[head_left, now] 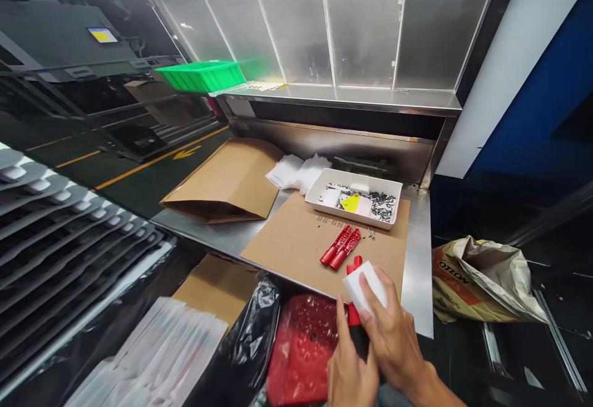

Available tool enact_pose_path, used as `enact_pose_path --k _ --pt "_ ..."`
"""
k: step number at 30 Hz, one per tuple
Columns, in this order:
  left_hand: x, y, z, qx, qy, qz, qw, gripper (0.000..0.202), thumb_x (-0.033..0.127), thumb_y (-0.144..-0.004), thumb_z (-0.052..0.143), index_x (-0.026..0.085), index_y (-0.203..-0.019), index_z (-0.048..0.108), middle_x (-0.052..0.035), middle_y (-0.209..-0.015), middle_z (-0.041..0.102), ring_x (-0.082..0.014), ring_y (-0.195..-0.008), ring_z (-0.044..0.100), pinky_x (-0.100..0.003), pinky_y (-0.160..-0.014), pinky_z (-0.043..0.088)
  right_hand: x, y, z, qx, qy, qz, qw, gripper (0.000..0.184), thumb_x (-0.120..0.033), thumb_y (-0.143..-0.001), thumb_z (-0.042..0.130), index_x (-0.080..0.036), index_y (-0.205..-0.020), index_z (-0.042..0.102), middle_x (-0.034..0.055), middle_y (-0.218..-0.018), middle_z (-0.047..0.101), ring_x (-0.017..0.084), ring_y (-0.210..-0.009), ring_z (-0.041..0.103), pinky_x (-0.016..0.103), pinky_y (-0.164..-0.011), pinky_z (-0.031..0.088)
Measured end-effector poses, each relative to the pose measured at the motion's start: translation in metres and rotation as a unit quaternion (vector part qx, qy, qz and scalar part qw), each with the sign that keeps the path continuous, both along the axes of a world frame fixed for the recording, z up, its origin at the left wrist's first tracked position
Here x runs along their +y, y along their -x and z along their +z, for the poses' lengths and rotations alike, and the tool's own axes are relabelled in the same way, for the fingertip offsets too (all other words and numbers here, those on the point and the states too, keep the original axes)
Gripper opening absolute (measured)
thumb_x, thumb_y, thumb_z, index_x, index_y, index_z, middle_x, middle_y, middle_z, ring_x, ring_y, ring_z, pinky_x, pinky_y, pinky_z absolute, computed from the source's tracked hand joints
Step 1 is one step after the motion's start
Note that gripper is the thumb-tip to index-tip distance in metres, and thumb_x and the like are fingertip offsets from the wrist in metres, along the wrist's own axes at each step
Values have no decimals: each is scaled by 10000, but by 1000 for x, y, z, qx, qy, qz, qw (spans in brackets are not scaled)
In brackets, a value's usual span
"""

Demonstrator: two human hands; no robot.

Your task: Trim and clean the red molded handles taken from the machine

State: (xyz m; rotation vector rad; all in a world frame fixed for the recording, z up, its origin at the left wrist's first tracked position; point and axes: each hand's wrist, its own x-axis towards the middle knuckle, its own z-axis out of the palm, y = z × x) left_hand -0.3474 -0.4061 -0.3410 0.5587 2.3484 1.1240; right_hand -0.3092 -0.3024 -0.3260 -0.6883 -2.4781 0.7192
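My left hand [351, 373] grips a red-and-black marker-like tool [356, 314] upright at the bottom of the view, and its lower part is hidden by my fingers. My right hand [393, 330] holds a white rectangular sponge block [365, 288] against the tool's red upper end. Just beyond them, a pair of red marker-like items [340, 247] lies on a brown cardboard sheet [296, 252]. A white tray [352, 197] on that sheet holds small black parts, white pieces and a yellow tag.
A steel counter [419, 271] carries the cardboard, a kraft envelope [222, 181] and white papers [296, 172]. A red perforated plastic stool [301, 348] and black bag [241, 339] sit below. A woven sack [482, 283] lies right; white flat cartons [157, 357] lie left; a green tray [199, 76] stands behind.
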Motion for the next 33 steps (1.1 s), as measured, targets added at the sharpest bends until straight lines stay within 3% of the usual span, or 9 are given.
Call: enact_pose_path --k 3,7,13,16,18,22,27,30,33 --pt "2 -2 -7 29 -94 -2 995 606 295 -894 425 110 -1463 329 -181 -1465 470 -295 -1292 503 -376 -1002 414 0 2 -4 -13 22 -26 999 496 -363 -1003 323 -301 -1495 326 127 -1536 326 316 -1228 581 463 -870 599" --pt "3 0 -16 51 -159 40 985 562 264 -894 421 108 -1433 395 -184 -1446 485 -301 -1304 478 -382 -1033 375 -4 7 -8 -23 33 0 999 585 -348 -1003 300 -297 -1550 99 168 -1545 312 343 -1188 609 469 -769 629" --pt "3 5 -23 75 -134 41 987 509 337 -915 442 169 -1395 459 -194 -1304 569 -350 -1088 599 -415 -881 443 1 20 -4 -23 53 -20 998 560 -341 -1011 271 -270 -1549 131 165 -1579 233 370 -1325 473 554 -922 554" --pt "0 7 -27 86 -126 56 987 506 357 -902 459 176 -1374 476 -199 -1376 517 -387 -1184 530 -440 -901 422 1 21 -6 0 53 11 999 586 -336 -1009 288 -315 -1549 60 148 -1575 243 330 -1285 529 476 -894 589" --pt "-1 8 -28 96 -119 63 986 495 370 -914 437 172 -1365 485 -203 -1367 520 -391 -1187 522 -450 -893 419 2 23 -5 22 44 25 999 572 -335 -1005 306 -336 -1543 112 136 -1567 256 320 -1269 545 462 -894 592" --pt "0 10 -24 127 -122 68 982 439 374 -938 406 194 -1314 543 -179 -1191 614 -353 -1030 605 -408 -805 439 13 30 6 65 42 2 997 483 -328 -992 346 -326 -1475 364 127 -1540 271 340 -1287 517 511 -934 559" --pt "-1 14 -23 108 -112 82 984 376 361 -904 504 228 -1236 619 -166 -1181 618 -335 -961 638 -368 -704 450 22 28 5 91 50 40 994 475 -318 -974 400 -407 -1440 400 58 -1521 277 288 -1271 532 455 -978 543" --pt "-3 16 -24 61 -187 53 979 407 337 -888 536 207 -1268 600 -142 -1226 630 -317 -1122 595 -368 -908 453 34 30 -2 103 67 23 992 429 -318 -975 401 -358 -1392 493 71 -1483 315 287 -1302 497 460 -1020 506" --pt "-5 16 -19 -27 -246 79 966 485 381 -859 599 197 -1305 562 -108 -1313 603 -293 -1309 462 -356 -1108 323 45 29 -6 109 75 64 989 434 -328 -983 393 -369 -1409 465 45 -1502 305 257 -1333 462 416 -1056 478"
